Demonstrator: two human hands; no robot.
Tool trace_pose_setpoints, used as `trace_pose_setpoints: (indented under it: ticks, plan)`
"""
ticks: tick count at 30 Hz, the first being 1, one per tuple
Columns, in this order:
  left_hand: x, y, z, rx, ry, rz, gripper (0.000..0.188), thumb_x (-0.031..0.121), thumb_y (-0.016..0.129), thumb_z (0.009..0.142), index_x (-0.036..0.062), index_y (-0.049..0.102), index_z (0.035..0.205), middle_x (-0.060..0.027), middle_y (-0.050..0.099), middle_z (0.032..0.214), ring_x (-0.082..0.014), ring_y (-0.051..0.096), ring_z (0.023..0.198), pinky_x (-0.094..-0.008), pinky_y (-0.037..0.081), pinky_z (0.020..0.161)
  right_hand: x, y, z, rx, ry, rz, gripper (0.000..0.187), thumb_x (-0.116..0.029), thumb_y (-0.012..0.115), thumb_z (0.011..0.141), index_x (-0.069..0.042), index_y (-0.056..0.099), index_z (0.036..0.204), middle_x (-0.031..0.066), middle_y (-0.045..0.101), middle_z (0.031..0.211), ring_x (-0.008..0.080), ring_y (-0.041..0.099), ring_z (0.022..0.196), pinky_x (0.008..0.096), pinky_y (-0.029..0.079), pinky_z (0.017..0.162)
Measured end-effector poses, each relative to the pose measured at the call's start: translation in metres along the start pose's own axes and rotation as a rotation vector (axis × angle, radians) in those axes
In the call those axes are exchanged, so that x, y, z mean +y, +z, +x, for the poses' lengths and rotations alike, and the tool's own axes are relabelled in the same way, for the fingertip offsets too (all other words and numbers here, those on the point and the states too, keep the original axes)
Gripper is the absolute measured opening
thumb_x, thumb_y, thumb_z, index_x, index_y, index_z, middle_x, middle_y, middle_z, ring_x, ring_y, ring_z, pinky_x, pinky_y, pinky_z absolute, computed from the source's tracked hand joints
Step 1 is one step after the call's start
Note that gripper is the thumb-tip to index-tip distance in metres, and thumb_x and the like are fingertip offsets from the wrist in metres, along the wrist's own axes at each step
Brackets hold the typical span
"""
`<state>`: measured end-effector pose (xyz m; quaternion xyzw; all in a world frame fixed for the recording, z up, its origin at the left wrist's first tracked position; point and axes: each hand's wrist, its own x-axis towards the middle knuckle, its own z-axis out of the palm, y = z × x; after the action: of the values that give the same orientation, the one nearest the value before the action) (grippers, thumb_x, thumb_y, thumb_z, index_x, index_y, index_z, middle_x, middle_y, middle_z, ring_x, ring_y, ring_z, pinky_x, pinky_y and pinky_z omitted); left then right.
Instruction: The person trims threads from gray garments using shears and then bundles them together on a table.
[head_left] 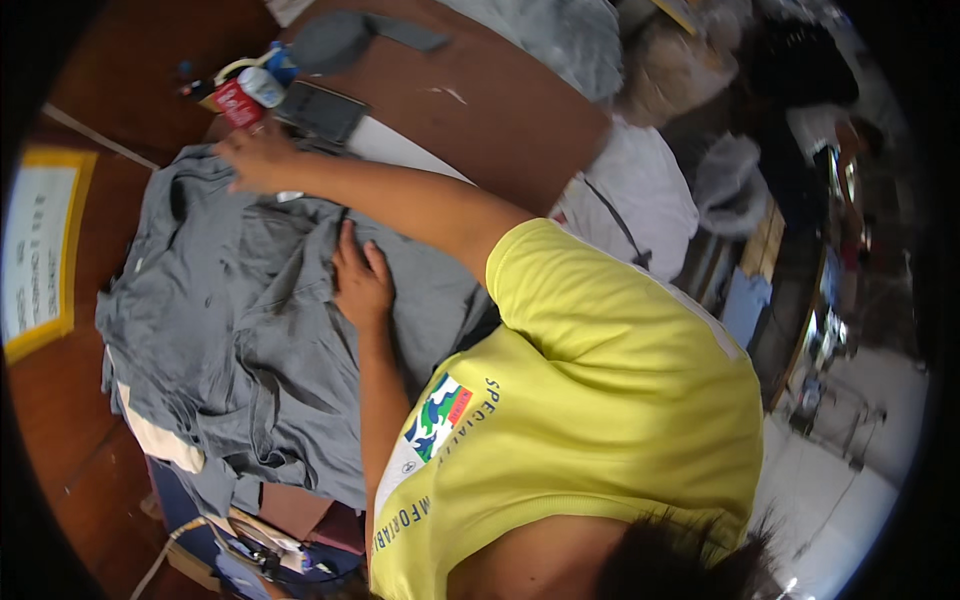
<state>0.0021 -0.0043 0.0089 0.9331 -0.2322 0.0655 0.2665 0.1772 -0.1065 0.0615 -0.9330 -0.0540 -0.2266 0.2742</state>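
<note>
A wide, rumpled grey garment (220, 290) is spread over the work surface, its folds bunched toward the middle. Across its far edge reaches my right arm, and my right hand (262, 160) rests there with fingers apart, slightly blurred, close to a red container (238, 103). My left hand (362, 285) lies on the cloth nearer my body, fingers stretched out and touching a fold. Between the hands shows a small white patch (289, 196), perhaps a label. Neither hand visibly grips anything.
Beyond the garment are a white container (262, 87), a dark flat rectangular object (320, 112) and a grey rolled strip (330, 43) on the brown surface (500, 90). White cloth (640, 190) and plastic-wrapped bundles lie further right. Cables (240, 535) clutter the lower left.
</note>
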Motion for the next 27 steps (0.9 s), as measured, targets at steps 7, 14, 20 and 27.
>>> trace_pose_setpoints:
  ticks: [7,14,20,27]
  plan:
    - [0.006,0.011,-0.015,0.025,0.04,0.065,0.043,0.034,0.04,0.09,0.0122,0.045,0.127,-0.0167,0.05,0.123,-0.0352,0.051,0.107,-0.0414,0.043,0.086,0.024,-0.132,-0.195,-0.018,-0.111,0.294,0.038,-0.026,0.064,0.079,-0.012,0.054,0.113,0.0074,0.055,0.109,0.0248,0.054,0.1,0.0363,0.044,0.083]
    - [0.018,0.011,-0.021,0.018,0.067,0.076,0.044,0.038,0.039,0.091,0.0139,0.046,0.127,-0.0133,0.048,0.127,-0.0335,0.049,0.111,-0.0438,0.042,0.087,0.062,-0.206,-0.53,0.459,1.015,0.232,0.021,-0.012,0.06,0.085,-0.005,0.059,0.104,0.0037,0.061,0.096,0.0137,0.058,0.087,0.0253,0.046,0.076]
    - [0.004,0.026,-0.024,0.077,0.165,0.074,0.042,0.037,0.039,0.091,0.0143,0.048,0.125,-0.0127,0.049,0.127,-0.0342,0.051,0.109,-0.0444,0.044,0.085,-0.015,-0.172,-0.71,0.367,1.805,0.551,0.035,-0.031,0.063,0.081,-0.01,0.054,0.107,0.0045,0.059,0.094,0.0134,0.054,0.079,0.0284,0.044,0.065]
    - [-0.058,-0.003,0.08,-0.32,0.581,0.361,0.038,0.031,0.046,0.089,0.007,0.055,0.117,-0.0185,0.057,0.114,-0.0336,0.053,0.107,-0.0412,0.043,0.087,0.006,-0.167,-0.739,0.436,1.712,1.006,0.048,-0.046,0.057,0.083,-0.014,0.047,0.118,0.0037,0.054,0.108,0.0186,0.05,0.095,0.0358,0.039,0.083]
